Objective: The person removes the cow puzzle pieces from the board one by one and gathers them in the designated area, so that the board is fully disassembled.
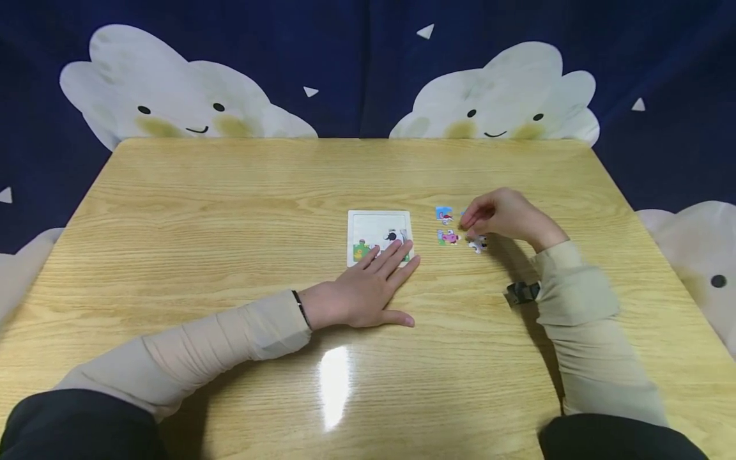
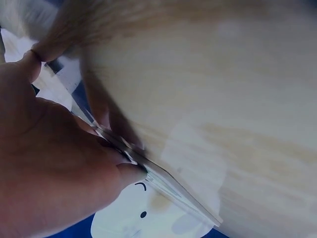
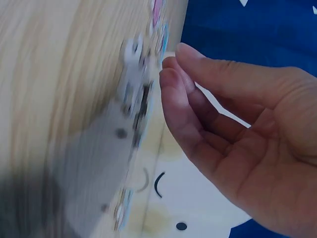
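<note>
A small white-framed puzzle board [image 1: 350, 225] lies on the table, with green and black-and-white pieces set in its lower part. My left hand [image 1: 368, 291] rests on its lower edge, fingers spread and straight, hiding part of the picture. To the right of the board, my right hand [image 1: 508, 214] hovers over loose puzzle pieces. Among these are a blue one [image 1: 443, 212], a pink one [image 1: 449, 237] and a black-and-white one [image 1: 477, 244]. In the right wrist view, the right hand [image 3: 233, 124] has its thumb and fingers loosely bent, tips near each other, with nothing visible between them.
The wooden table [image 1: 201, 236] surrounds the board and pieces. A dark blue curtain [image 1: 356, 64] with white smiling clouds hangs behind its far edge. A black strap end [image 1: 522, 292] sticks out from the right sleeve, above the tabletop.
</note>
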Demonstrator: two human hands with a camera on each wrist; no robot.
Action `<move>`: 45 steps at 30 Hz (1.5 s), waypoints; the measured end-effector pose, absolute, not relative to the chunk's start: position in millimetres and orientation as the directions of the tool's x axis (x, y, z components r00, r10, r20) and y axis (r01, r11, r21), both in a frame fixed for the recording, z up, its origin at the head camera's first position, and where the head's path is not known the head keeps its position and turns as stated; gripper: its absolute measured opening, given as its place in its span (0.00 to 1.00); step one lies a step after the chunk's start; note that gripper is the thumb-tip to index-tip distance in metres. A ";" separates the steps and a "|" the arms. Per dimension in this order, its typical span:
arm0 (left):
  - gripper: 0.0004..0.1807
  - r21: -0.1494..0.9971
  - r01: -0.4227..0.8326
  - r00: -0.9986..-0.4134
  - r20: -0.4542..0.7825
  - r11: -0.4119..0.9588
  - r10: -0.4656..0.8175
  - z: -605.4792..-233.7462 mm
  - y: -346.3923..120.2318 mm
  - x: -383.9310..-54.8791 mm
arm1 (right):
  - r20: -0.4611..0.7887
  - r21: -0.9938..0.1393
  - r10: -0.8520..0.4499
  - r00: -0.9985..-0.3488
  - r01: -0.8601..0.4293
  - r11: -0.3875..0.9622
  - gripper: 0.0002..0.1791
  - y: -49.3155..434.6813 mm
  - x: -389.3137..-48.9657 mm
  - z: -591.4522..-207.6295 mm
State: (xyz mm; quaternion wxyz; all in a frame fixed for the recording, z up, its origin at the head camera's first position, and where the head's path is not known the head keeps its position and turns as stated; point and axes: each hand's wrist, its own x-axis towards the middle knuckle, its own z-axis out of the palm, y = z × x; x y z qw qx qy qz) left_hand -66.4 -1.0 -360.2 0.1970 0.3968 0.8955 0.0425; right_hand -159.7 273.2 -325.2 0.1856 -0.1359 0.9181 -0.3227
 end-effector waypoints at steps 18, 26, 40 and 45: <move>0.51 0.242 0.717 -0.595 -0.275 0.654 0.755 -360.8 -2.0 -63.8 | -0.209 -0.669 -0.504 -0.838 -0.254 0.699 0.05 190.0 -170.4 -331.2; 0.51 0.291 0.723 -0.584 -0.229 0.627 0.779 -362.4 -9.4 -50.8 | -0.217 -0.656 -0.499 -0.839 -0.253 0.711 0.04 183.4 -169.9 -333.8; 0.53 0.201 0.739 -0.598 -0.243 0.643 0.764 -366.7 -13.3 -42.7 | -0.235 -0.652 -0.491 -0.839 -0.238 0.719 0.03 179.7 -169.5 -335.8; 0.53 0.156 0.745 -0.604 -0.254 0.648 0.756 -371.9 -13.1 -43.4 | -0.239 -0.665 -0.485 -0.841 -0.222 0.713 0.02 178.1 -168.5 -335.0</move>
